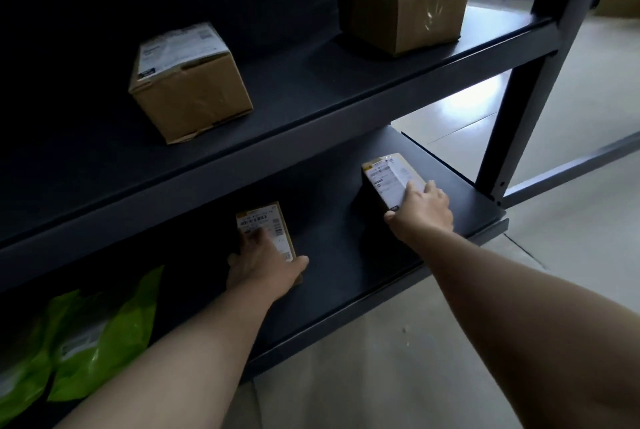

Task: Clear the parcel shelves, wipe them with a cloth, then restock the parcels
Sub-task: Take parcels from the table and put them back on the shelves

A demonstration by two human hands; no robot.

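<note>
Evidently both hands work the lower shelf (346, 266): the left hand (265, 264) curls over a small labelled parcel (268, 222), and the right hand (424, 210) clasps a second small parcel (386, 174) near the shelf's end. I cannot tell whether this is clearing or restocking (no cloth shows). The next move calls for a firm lift or a clean release, clear of the upper shelf (294, 92) with its two cartons (190, 92).

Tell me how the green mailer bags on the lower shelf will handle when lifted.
The green mailer bags look like thin glossy plastic, so they'll probably sag if lifted by one edge. The shiny film may slip in a pinch. They lie flat on the lower shelf, so rolling seems unlikely.
</note>
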